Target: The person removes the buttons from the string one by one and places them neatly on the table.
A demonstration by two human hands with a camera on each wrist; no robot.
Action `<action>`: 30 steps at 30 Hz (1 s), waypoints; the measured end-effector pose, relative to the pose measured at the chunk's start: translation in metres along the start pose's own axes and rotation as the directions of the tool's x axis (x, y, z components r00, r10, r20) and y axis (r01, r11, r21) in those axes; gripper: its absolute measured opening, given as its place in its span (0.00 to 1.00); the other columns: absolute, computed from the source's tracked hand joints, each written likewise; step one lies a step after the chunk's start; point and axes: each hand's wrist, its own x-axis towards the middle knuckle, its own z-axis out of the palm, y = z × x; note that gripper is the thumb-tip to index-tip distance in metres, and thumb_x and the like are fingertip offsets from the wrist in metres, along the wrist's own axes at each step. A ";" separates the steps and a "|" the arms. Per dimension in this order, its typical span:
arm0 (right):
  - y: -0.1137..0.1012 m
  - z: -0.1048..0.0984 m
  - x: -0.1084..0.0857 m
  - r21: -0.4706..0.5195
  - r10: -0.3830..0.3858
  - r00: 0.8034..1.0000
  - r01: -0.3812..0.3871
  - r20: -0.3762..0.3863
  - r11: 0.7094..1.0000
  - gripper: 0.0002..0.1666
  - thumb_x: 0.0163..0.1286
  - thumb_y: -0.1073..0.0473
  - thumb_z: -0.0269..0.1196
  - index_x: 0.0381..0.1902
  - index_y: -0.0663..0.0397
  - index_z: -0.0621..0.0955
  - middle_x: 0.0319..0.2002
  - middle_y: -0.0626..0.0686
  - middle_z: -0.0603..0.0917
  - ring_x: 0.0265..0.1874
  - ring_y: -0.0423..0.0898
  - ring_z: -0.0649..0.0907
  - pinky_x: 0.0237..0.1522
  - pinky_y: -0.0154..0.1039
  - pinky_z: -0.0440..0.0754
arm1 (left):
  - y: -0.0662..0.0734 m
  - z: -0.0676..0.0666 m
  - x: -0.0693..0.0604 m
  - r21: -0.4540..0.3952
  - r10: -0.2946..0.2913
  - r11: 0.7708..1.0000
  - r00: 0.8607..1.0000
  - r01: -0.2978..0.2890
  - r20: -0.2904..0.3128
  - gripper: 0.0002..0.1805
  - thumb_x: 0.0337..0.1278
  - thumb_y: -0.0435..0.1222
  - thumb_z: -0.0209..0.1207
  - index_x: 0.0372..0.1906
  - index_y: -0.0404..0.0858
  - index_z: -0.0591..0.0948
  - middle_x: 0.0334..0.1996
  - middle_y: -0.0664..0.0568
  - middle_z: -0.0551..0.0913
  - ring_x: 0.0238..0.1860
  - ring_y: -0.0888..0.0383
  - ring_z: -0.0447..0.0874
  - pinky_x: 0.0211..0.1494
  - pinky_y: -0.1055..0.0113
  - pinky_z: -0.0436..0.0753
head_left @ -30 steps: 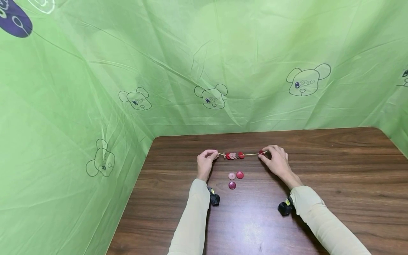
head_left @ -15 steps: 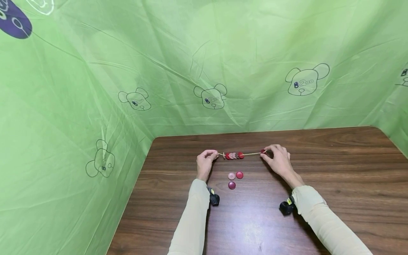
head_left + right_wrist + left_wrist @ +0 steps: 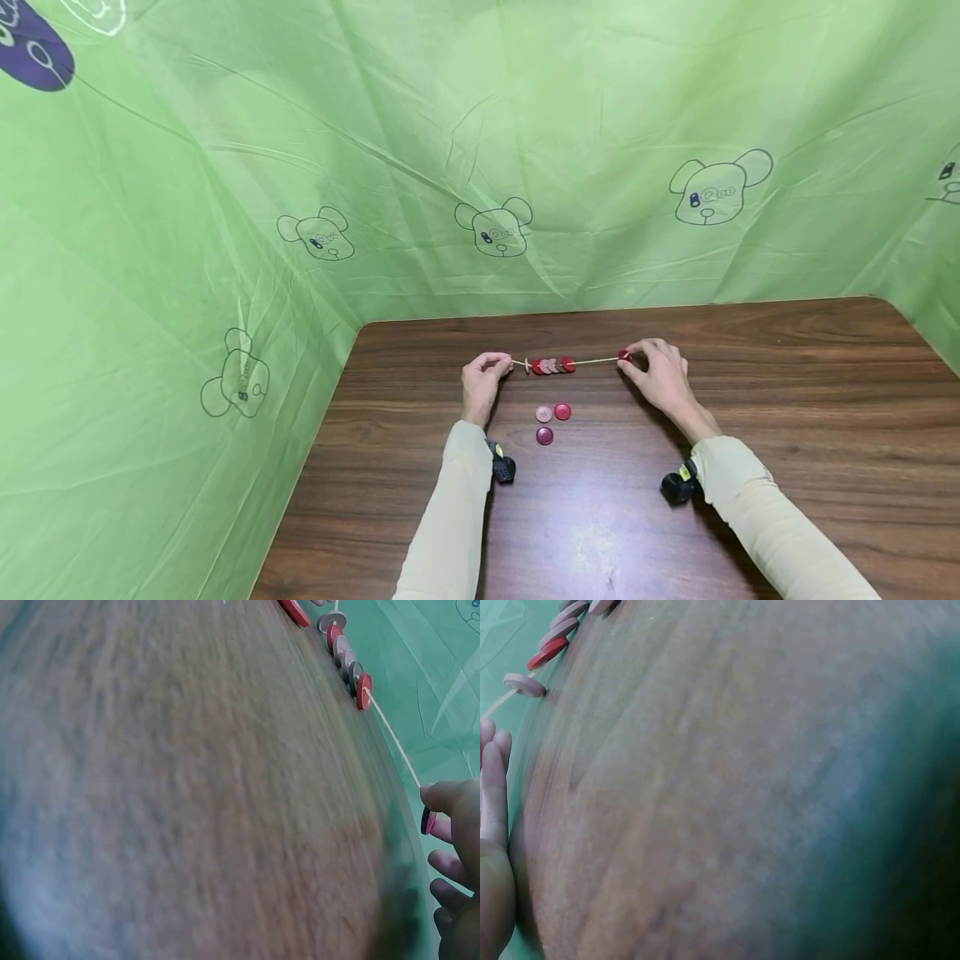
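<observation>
A pale string [image 3: 596, 361] runs between my two hands, carrying a row of red, pink and dark buttons [image 3: 551, 366] nearer the left hand. My left hand [image 3: 482, 385] pinches the string's left end between thumb and fingertips. At the other end, my right hand [image 3: 663, 379] pinches a dark red button [image 3: 624, 356] and the string by it. In the right wrist view that button [image 3: 427, 820] shows under the thumb and finger. The left wrist view shows a pinkish button [image 3: 525, 685] closest to the left hand [image 3: 493, 847], apart from the others.
Three loose buttons lie on the brown wooden table [image 3: 420, 483] below the string: a pale pink one [image 3: 543, 414], a red one [image 3: 562, 412] and a purple one [image 3: 544, 436]. Green cloth [image 3: 405, 167] with printed bear faces stands behind the table and at its sides.
My right hand has moved a little to the right, with the dark red button still in its fingers. The left hand and the row of buttons have hardly moved.
</observation>
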 end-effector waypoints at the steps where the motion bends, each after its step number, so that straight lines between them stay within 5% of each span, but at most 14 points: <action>1: 0.000 0.000 0.000 0.001 0.000 1.000 0.000 0.000 1.000 0.20 0.62 0.52 0.66 0.47 0.58 0.79 0.54 0.66 0.75 0.55 0.68 0.69 0.49 0.61 0.61 | 0.002 0.000 -0.001 -0.002 0.001 1.000 1.000 -0.001 0.000 0.13 0.55 0.28 0.64 0.41 0.21 0.81 0.38 0.29 0.84 0.43 0.34 0.83 0.48 0.54 0.85; 10: 0.003 -0.003 0.000 0.001 0.009 1.000 -0.009 -0.004 1.000 0.19 0.63 0.52 0.66 0.47 0.58 0.79 0.55 0.67 0.74 0.54 0.67 0.68 0.50 0.60 0.60 | 0.001 0.000 0.000 0.001 0.011 1.000 1.000 -0.011 -0.010 0.10 0.54 0.27 0.64 0.39 0.22 0.82 0.36 0.30 0.84 0.39 0.39 0.85 0.44 0.61 0.86; 18: 0.003 -0.007 -0.001 -0.002 0.029 1.000 -0.029 0.001 1.000 0.20 0.64 0.52 0.65 0.48 0.59 0.79 0.56 0.67 0.74 0.55 0.67 0.68 0.50 0.59 0.60 | 0.000 0.000 0.000 0.002 0.015 1.000 1.000 -0.015 -0.006 0.09 0.55 0.25 0.63 0.39 0.22 0.82 0.36 0.29 0.84 0.38 0.40 0.86 0.45 0.58 0.86; 30: -0.009 -0.005 -0.007 -0.002 -0.040 0.999 0.040 0.001 0.999 0.19 0.62 0.53 0.66 0.47 0.58 0.79 0.54 0.64 0.76 0.55 0.66 0.69 0.49 0.59 0.62 | 0.001 0.000 0.000 -0.007 0.023 1.000 1.000 -0.023 0.005 0.11 0.55 0.26 0.62 0.41 0.20 0.81 0.37 0.28 0.83 0.40 0.37 0.84 0.45 0.58 0.86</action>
